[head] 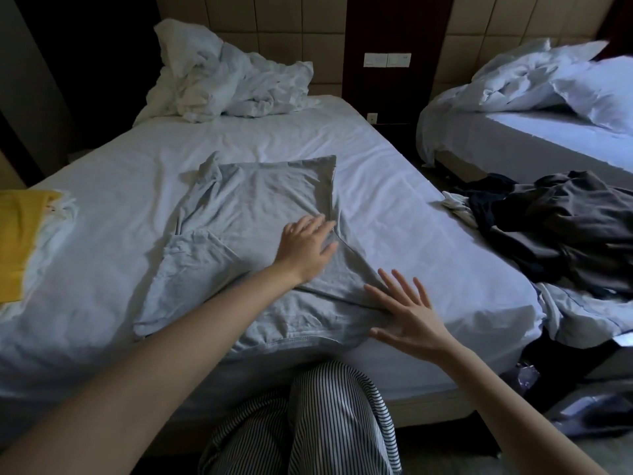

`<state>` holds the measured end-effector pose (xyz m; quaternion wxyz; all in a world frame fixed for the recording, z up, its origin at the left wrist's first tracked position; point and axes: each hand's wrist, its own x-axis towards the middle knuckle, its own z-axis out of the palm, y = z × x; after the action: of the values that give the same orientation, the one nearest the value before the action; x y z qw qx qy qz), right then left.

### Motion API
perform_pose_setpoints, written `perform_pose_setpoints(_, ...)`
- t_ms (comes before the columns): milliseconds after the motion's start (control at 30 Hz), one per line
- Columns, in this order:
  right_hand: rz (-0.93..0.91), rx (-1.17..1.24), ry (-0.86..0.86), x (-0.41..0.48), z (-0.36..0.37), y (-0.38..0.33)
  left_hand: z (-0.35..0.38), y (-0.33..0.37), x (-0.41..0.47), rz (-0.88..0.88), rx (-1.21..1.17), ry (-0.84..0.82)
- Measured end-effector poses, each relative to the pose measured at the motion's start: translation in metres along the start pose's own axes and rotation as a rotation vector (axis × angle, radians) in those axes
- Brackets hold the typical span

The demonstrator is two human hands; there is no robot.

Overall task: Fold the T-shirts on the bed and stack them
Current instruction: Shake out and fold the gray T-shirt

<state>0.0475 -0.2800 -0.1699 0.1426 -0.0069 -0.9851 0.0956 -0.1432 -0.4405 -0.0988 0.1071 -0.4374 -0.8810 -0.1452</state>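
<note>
A light grey T-shirt (253,214) lies spread on the white bed (411,214), its right side folded inward along a diagonal crease. My left hand (306,246) rests flat on the shirt near that fold, fingers straight. At the shirt's near right hem my right hand (407,311) lies open with fingers spread, touching the cloth at the bed's front edge. A yellow folded garment (19,234) sits on white cloth at the bed's left edge.
A crumpled white duvet (226,84) is heaped at the head of the bed. A pile of dark clothes (561,228) lies at the right corner. A second bed (548,132) stands to the right across a narrow gap.
</note>
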Motion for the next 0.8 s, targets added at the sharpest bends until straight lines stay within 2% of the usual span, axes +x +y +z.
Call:
perform_pose_setpoints(100, -0.069, -0.141, -0.023, 0.003, 0.008, -0.005, 0.026, 0.007, -0.006, -0.091, 0.028, -0.378)
perform_pose_setpoints(267, -0.060, -0.143, -0.007, 0.003, 0.012, -0.003, 0.031, 0.006, -0.004, -0.150, 0.047, -0.522)
perform_pose_setpoints(333, -0.051, -0.141, 0.001, 0.003, 0.014, -0.004, 0.027, 0.005, -0.007, -0.147, 0.016, -0.499)
perform_pose_setpoints(433, -0.046, -0.168, -0.005, -0.001, 0.017, -0.006, 0.029, 0.004, -0.025, -0.117, -0.014, -0.372)
perform_pose_setpoints(500, -0.040, -0.176, -0.011, -0.004, 0.016, -0.009, 0.026, 0.002, -0.039, -0.067, -0.021, -0.370)
perform_pose_setpoints(667, -0.233, -0.256, -0.004, -0.001, 0.013, -0.011, -0.004, -0.032, -0.079, 0.068, -0.083, -0.427)
perform_pose_setpoints(800, -0.266, -0.318, -0.029, 0.002, 0.010, -0.014, -0.036, -0.083, -0.116, 0.101, -0.019, -0.325)
